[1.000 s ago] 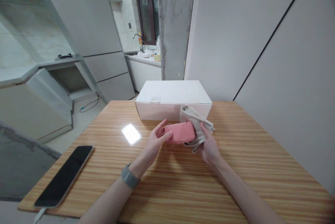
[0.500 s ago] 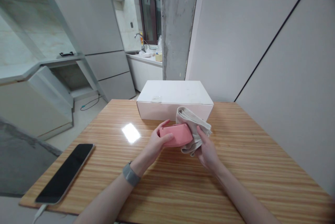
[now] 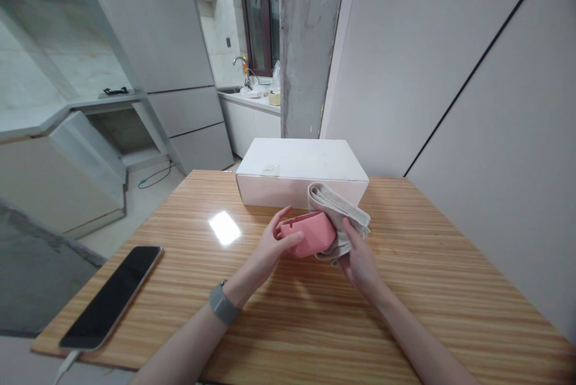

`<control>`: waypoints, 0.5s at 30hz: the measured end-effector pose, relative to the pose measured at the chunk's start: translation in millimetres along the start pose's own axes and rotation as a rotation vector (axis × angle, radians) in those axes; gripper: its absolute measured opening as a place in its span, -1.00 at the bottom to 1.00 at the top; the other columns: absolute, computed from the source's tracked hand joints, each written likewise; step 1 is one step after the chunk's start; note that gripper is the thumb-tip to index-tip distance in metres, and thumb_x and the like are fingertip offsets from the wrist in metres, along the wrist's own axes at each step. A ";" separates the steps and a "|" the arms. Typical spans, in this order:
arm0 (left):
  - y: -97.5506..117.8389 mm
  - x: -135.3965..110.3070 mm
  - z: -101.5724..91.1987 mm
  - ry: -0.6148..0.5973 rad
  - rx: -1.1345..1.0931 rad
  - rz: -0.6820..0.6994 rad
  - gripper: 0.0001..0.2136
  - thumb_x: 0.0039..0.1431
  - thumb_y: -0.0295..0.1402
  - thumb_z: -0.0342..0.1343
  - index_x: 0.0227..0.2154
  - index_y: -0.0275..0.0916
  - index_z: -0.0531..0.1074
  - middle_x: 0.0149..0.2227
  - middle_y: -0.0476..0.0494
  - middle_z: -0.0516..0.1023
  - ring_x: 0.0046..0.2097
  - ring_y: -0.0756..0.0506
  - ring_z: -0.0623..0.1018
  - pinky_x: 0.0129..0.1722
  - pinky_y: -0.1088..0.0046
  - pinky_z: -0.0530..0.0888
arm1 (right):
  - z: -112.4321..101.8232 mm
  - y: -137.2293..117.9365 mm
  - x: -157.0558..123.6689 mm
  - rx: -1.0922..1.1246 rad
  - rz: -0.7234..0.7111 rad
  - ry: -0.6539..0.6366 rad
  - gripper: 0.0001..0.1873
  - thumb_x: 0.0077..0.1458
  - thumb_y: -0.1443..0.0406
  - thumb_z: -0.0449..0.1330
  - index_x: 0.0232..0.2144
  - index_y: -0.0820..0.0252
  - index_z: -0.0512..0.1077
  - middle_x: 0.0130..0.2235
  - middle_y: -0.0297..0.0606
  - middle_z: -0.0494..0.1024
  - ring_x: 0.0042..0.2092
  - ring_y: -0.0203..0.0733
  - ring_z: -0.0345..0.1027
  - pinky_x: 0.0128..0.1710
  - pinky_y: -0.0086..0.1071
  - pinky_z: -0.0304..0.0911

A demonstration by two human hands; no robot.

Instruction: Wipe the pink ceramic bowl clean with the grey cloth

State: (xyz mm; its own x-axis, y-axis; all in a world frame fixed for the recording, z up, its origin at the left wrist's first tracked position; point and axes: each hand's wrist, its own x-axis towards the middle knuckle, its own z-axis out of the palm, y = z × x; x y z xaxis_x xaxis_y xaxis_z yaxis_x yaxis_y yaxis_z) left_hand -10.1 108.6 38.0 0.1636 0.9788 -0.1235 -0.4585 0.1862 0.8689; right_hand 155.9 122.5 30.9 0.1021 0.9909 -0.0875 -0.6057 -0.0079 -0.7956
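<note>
My left hand (image 3: 276,240) is closed around a pink ashtray (image 3: 314,235), a small hard-walled dish with a notch cut in its rim. The thumb presses on its near side, and the dish is held tilted above the table. In my right hand (image 3: 359,256) is a folded grey-beige cloth (image 3: 335,208), gripped between thumb and fingers. The cloth touches the right end of the ashtray and partly passes behind it. The fingers under the cloth are hidden.
Behind my hands a white box (image 3: 301,160) lies on the wood-grain table (image 3: 423,265). A phone (image 3: 112,298) with a white cable plugged in rests at the left edge. Beyond stand a fridge, a sink counter and a grey pillar (image 3: 306,43).
The ashtray has tilted a little, showing more of its notched rim. Both hands, with the ashtray and cloth, have shifted slightly to the right.
</note>
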 end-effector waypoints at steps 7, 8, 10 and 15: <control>-1.3 -2.9 -4.7 -0.216 -0.073 -0.206 -0.38 0.03 -0.18 0.27 0.16 -0.18 0.29 0.03 -0.30 0.48 -0.09 -0.22 0.53 -0.14 0.25 0.46 | -10.3 -1.9 -2.8 -0.114 0.019 -0.063 -0.56 -0.15 -0.05 0.35 -0.66 0.19 0.43 -0.74 -0.36 0.47 -0.73 -0.24 0.34 -0.77 -0.46 0.28; -2.4 -3.2 -6.3 -0.244 -0.092 -0.243 -0.43 0.06 -0.16 0.24 0.13 -0.22 0.31 0.03 -0.31 0.48 -0.09 -0.21 0.54 -0.13 0.26 0.46 | -10.3 -2.5 -3.1 -0.117 0.013 -0.074 -0.54 -0.16 -0.06 0.35 -0.69 0.20 0.41 -0.76 -0.36 0.44 -0.77 -0.26 0.30 -0.81 -0.47 0.23; -4.2 -3.2 -9.6 -0.270 -0.148 -0.302 -0.48 0.09 -0.13 0.20 0.07 -0.30 0.38 0.00 -0.33 0.51 -0.09 -0.18 0.53 -0.11 0.30 0.45 | -8.6 -4.7 -2.7 -0.086 -0.011 -0.047 -0.58 -0.18 -0.03 0.37 -0.63 0.19 0.43 -0.73 -0.38 0.48 -0.74 -0.24 0.34 -0.78 -0.46 0.28; -1.2 -3.3 -6.8 -0.319 -0.299 -0.387 -0.44 0.15 0.05 0.03 0.07 -0.26 0.39 0.03 -0.30 0.51 -0.01 -0.26 0.50 -0.05 0.14 0.41 | -6.1 -10.6 3.9 0.010 -0.089 0.046 -0.67 -0.12 0.05 0.34 -0.32 0.09 0.52 -0.38 -0.36 0.67 -0.24 -0.04 0.58 -0.27 -0.27 0.51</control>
State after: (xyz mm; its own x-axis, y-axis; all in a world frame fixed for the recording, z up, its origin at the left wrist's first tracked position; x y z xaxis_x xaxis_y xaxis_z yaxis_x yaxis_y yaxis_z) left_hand -16.0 105.7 34.1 0.6021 0.7690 -0.2149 -0.5316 0.5869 0.6107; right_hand 167.5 125.6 35.3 0.1920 0.9804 -0.0449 -0.6006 0.0812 -0.7954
